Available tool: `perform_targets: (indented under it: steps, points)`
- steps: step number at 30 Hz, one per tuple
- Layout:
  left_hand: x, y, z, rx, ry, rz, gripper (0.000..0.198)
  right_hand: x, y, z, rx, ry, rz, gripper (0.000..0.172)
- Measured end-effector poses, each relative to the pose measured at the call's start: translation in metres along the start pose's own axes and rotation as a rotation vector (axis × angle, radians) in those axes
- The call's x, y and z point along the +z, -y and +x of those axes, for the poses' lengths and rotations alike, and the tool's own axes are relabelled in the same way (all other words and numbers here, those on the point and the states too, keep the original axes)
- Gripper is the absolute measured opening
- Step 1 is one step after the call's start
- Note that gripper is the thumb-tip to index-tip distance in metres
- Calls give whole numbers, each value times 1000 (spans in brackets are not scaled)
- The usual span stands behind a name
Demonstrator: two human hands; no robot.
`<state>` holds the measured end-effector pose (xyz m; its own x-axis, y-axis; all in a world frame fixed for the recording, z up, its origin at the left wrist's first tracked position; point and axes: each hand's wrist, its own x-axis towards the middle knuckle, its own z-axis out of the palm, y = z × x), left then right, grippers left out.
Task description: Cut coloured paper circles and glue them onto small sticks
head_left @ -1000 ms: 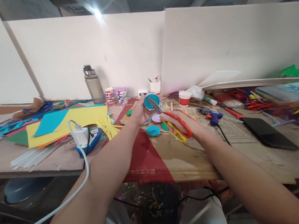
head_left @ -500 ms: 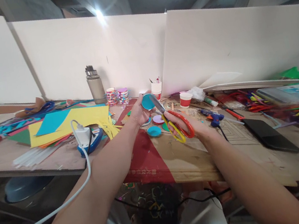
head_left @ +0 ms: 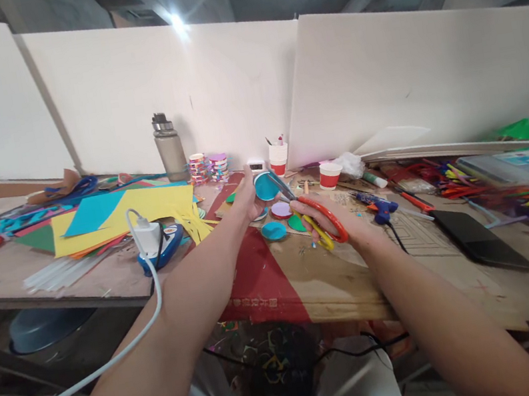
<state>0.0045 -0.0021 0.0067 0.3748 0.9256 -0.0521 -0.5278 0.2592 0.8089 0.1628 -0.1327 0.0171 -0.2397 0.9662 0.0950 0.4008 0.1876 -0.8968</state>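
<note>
My left hand [head_left: 246,199] is closed on a round blue paper disc [head_left: 266,186], held up above the table. In my right hand [head_left: 349,219] are scissors [head_left: 332,215] with one red and one yellow handle loop. Their blades point up and left, lying at the disc's right edge; whether they are cutting into it I cannot tell. Below the hands on the tabletop lie another blue disc [head_left: 274,231], a lilac disc [head_left: 281,210] and a green disc [head_left: 296,222].
Coloured paper sheets [head_left: 138,204] and a blue power socket [head_left: 168,242] lie to the left. Behind stand a bottle [head_left: 170,151] and decorated cup stacks [head_left: 198,168]. To the right are a paper cup [head_left: 330,176], a glue gun [head_left: 380,207] and a black phone-like slab [head_left: 479,240].
The scissors have turned slightly, and their yellow loop now sits closer to the red one. My left hand has rotated a little around the disc. The view has shifted slightly.
</note>
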Motion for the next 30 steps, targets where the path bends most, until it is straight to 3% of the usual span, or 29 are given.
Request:
perform_targets:
  steps: [4, 10, 18, 24, 30]
  points:
    - [0, -4, -4, -16, 18, 73, 80, 0, -4, 2, 50, 13, 20, 40]
    - [2, -9, -8, 18, 140, 102, 65, 3, -2, 2, 51, -19, 64, 42]
    - [4, -4, -8, 23, 94, 119, 61, 7, 3, -1, 93, -18, 104, 33]
    - [9, -3, -15, 33, 88, 209, 65, 9, 7, -4, 119, -3, 95, 38]
    - [4, 3, -7, -2, 76, 179, 63, 13, 10, -6, 138, 2, 79, 37]
